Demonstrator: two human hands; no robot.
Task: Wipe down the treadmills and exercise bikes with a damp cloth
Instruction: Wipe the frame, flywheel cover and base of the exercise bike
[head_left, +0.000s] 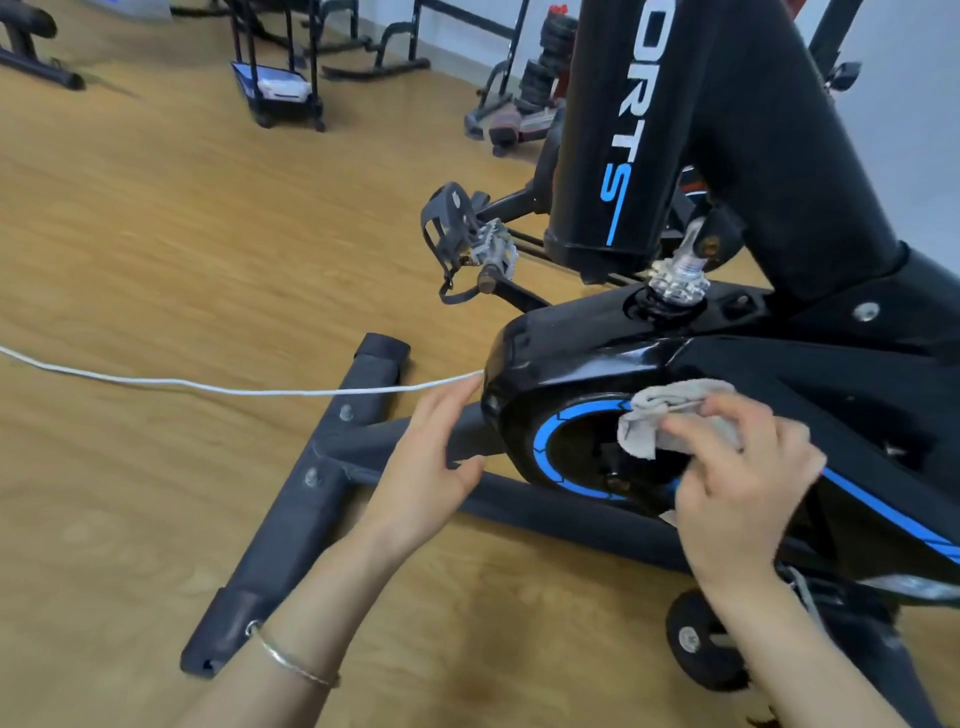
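Observation:
A black exercise bike (737, 171) with blue trim fills the right side of the head view. My right hand (743, 483) presses a bunched grey cloth (670, 421) against the bike's glossy flywheel cover (550, 358), over its blue ring. My left hand (431, 457) hovers just left of the cover, above the bike's frame bar, with fingers straight and nothing in it. A thin bangle sits on my left wrist.
The bike's black floor stabiliser bar (291, 519) lies across the wooden floor at lower left. A white cord (208, 385) stretches from the left edge to the cover. A caged pedal (467, 234) sticks out behind. Other gym machines (280, 67) and weights stand at the back.

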